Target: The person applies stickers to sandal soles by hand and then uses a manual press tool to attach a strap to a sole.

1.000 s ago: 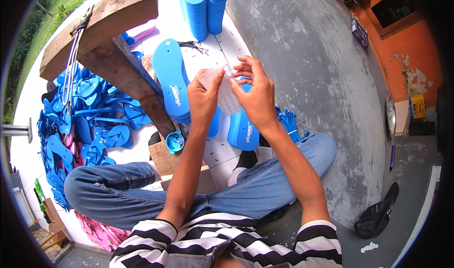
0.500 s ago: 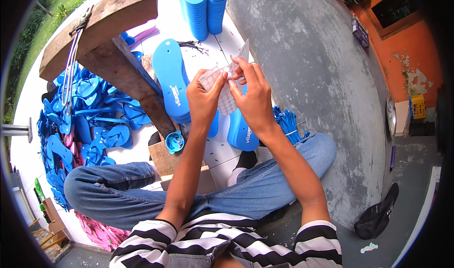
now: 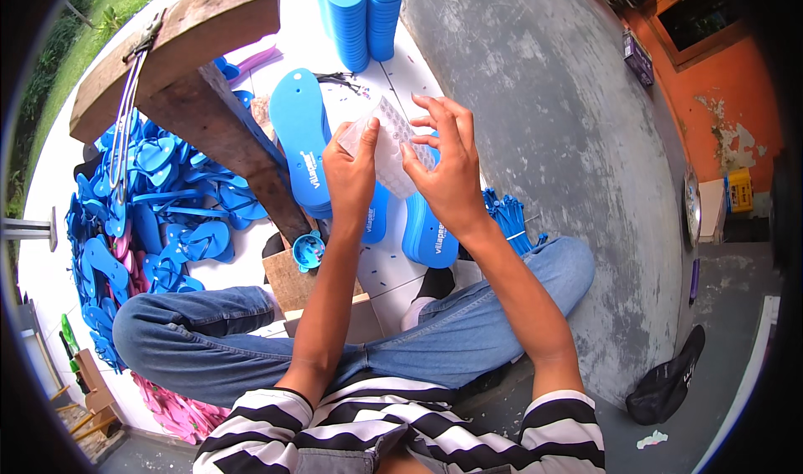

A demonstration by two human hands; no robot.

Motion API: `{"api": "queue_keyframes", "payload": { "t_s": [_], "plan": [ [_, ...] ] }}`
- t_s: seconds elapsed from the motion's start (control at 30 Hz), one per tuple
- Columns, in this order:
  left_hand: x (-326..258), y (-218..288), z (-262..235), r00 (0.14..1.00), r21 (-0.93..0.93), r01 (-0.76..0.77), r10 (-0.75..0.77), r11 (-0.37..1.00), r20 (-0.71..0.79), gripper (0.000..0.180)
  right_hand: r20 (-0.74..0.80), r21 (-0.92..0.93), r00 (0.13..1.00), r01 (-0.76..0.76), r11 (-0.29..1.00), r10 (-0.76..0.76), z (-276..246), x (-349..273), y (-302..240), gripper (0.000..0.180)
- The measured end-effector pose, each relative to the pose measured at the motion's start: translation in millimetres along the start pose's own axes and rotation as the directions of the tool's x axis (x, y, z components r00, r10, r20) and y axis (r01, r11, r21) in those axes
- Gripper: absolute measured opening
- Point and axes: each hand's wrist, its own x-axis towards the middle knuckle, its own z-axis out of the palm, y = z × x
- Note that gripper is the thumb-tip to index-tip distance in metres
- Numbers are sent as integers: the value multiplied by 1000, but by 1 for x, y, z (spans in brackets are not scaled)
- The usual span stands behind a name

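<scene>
My left hand (image 3: 350, 171) pinches a thin, translucent sheet with rows of small round dots (image 3: 390, 155) between thumb and fingers. The sheet is tilted, at chest height above the floor. At its right edge is my right hand (image 3: 452, 173), its fingers apart and curved; whether the thumb touches the sheet I cannot tell. Below the hands, blue flip-flop soles (image 3: 430, 238) with white print are stacked on the tiles. A taller stack of blue soles (image 3: 301, 140) stands just left of my left hand. A small blue cup (image 3: 309, 252) with tiny bits inside sits beside my left forearm.
A wooden post with a curved top beam (image 3: 180, 52) rises at the left. Behind it lies a heap of blue sandals (image 3: 167, 215). More blue soles (image 3: 355, 18) stand in piles at the back. Blue straps (image 3: 507, 223) lie in a bundle near my right knee. A black cap (image 3: 667, 376) rests at right.
The sheet has turned and now shows more of its face. My right hand's fingers have spread away from it, while my left hand keeps its hold.
</scene>
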Motion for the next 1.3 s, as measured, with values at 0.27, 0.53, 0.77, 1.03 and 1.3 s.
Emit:
{"api": "queue_keyframes", "payload": {
  "t_s": [0.27,0.53,0.77,1.03,1.3],
  "plan": [
    [-5,0,4,995,-85,10,-2,996,100,25,-2,63,998,-56,996,56,2,1,2,62],
    [-5,2,5,997,10,-38,37,999,73,25,27,-37,998,50,998,-49,2,1,4,62],
    [-3,-4,3,998,85,-57,55,995,36,25,76,-112,990,125,986,-117,4,-3,3,67],
    [-3,-16,12,998,-137,55,-54,989,13,26,-107,88,994,5,996,5,-20,13,-3,63],
    [-66,-51,71,772,-416,557,-264,718,578,36,-228,192,974,37,981,7,-39,16,-2,51]
  ]
}}
